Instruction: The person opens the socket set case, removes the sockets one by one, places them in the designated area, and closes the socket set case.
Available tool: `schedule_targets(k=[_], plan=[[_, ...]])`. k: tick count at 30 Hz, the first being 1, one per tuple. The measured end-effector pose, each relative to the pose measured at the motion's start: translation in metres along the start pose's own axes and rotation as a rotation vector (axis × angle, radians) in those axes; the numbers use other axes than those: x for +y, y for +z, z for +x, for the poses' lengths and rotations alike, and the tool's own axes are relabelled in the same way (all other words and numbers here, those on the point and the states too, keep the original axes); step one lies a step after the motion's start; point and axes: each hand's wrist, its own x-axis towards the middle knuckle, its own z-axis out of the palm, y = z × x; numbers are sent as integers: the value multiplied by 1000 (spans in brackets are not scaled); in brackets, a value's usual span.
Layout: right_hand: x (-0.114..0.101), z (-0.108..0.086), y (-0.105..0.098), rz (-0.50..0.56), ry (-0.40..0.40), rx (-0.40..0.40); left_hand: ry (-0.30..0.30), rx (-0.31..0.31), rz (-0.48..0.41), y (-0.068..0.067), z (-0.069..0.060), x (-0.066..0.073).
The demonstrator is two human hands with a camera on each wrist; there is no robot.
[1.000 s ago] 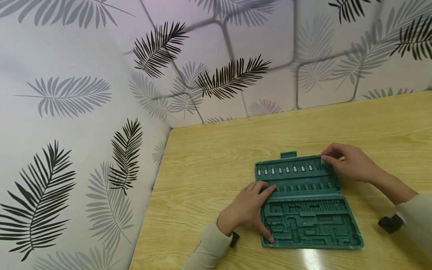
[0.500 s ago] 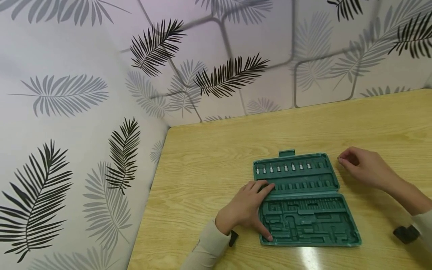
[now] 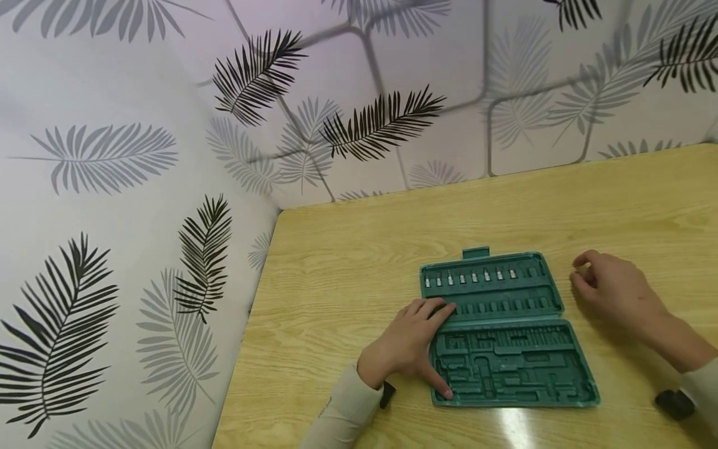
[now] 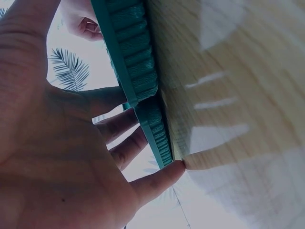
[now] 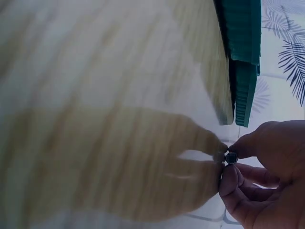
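Note:
An unfolded green case [image 3: 516,368] lies on the wooden table, with a row of small metal bits [image 3: 473,277] in its far half. My left hand [image 3: 406,343] rests spread along the case's left side, thumb on the near half. In the left wrist view, the left hand [image 4: 71,157] has its fingers extended against the case edge [image 4: 138,57]. To the right of the case is my right hand [image 3: 622,293]. The right wrist view shows the right hand [image 5: 271,176] pinching a small metal piece [image 5: 231,158] between thumb and finger, close to the tabletop.
The wooden table [image 3: 336,262] meets a leaf-patterned wall [image 3: 465,143] at the back and another on the left. Empty moulded slots [image 3: 499,307] run across the case. A dark object [image 3: 675,404] shows beside the right sleeve.
My right hand has moved away from the case's far right corner, out to the right, carrying the metal piece. The left hand has kept its place on the case.

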Motion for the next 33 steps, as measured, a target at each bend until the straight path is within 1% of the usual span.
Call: schedule_targets(k=[8, 11, 14, 16, 19, 23, 26, 28, 33], plan=[[-5, -1, -2, -1, 45, -20, -3, -2, -11, 0, 0, 1], [-5, 1, -4, -28, 51, -8, -5, -4, -16, 0, 0, 0], [-8, 4, -8, -67, 56, 29, -3, -4, -18, 0, 0, 0], [-12, 8, -11, -84, 53, 58, -2, -4, -17, 0, 0, 0], [-22, 14, -17, -78, 29, 87, -2, -6, -19, 1, 0, -1], [-36, 25, -21, -53, -16, 82, -2, -8, -29, 1, -1, -1], [-46, 32, -20, -48, -42, 68, 0, -8, -35, 1, -1, -1], [-53, 37, -17, -47, -48, 36, 1, -9, -38, 1, -1, -1], [-68, 51, -8, -79, -75, -97, 3, -13, -41, 1, -1, -1]])
